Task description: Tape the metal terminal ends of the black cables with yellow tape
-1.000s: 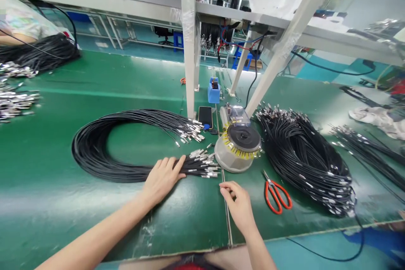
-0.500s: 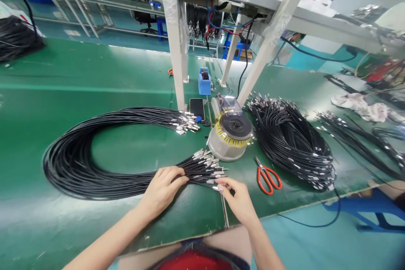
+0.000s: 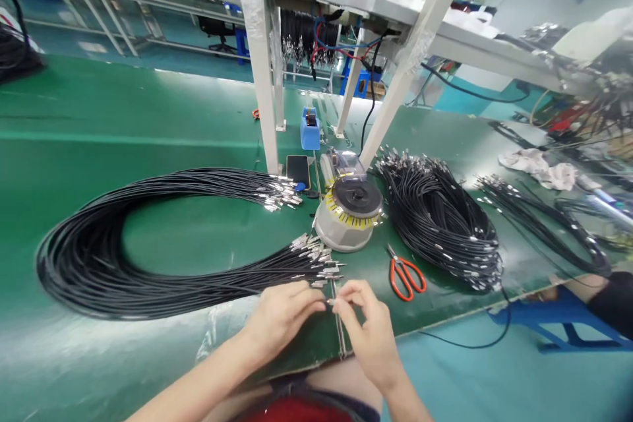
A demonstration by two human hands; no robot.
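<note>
A big loop of black cables [image 3: 93,257] with silver plug ends lies on the green bench [image 3: 148,119]. Both hands meet near the bench's front edge, just below the cable ends [image 3: 316,260]. My left hand [image 3: 281,313] is curled, its fingertips pinching a cable. My right hand [image 3: 368,323] pinches a small silver plug [image 3: 330,301] at the end of that cable. A round grey tape dispenser [image 3: 349,211] with yellow strips stands just behind.
Red-handled scissors [image 3: 405,273] lie right of my hands. A second pile of black cables [image 3: 440,217] sits further right, with more cables [image 3: 539,217] beyond. A phone [image 3: 298,170], a blue box [image 3: 310,128] and white frame legs [image 3: 260,66] stand behind. A white rag [image 3: 537,167] lies far right.
My left hand left the cable bundle and came toward the front edge. Both hands closed together on one cable end. The view shifted, so everything sits further left.
</note>
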